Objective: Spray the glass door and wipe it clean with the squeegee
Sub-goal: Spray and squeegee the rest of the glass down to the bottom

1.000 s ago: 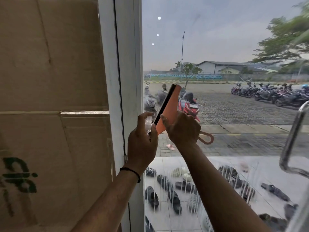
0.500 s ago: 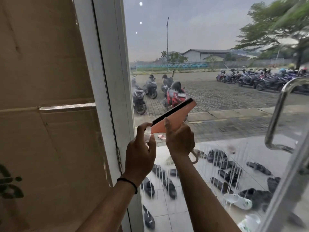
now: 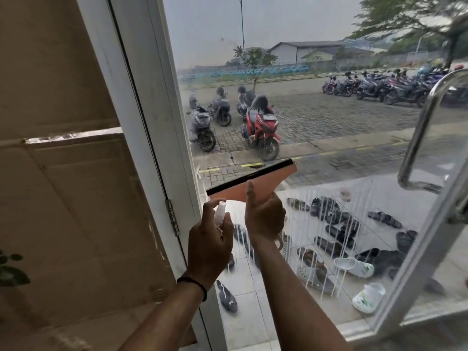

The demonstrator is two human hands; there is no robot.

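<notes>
The glass door [image 3: 316,59] fills the middle and right of the view, with white drip streaks running down its lower half. My right hand [image 3: 264,216] grips an orange squeegee [image 3: 263,182] whose black rubber blade lies against the glass, tilted with its right end higher. My left hand [image 3: 210,239] holds a small clear spray bottle [image 3: 219,212] just left of the squeegee, with a finger over its top. A black band sits on my left wrist.
A white door frame [image 3: 152,102] with a hinge [image 3: 172,220] runs down left of the glass. Cardboard [image 3: 63,173] covers the left panel. A chrome door handle [image 3: 420,138] stands at the right edge. Outside, shoes lie on tiles and motorcycles are parked.
The squeegee has turned from nearly upright to nearly level and slid down the glass. Both hands sit lower on the pane, and my view has tipped down and left.
</notes>
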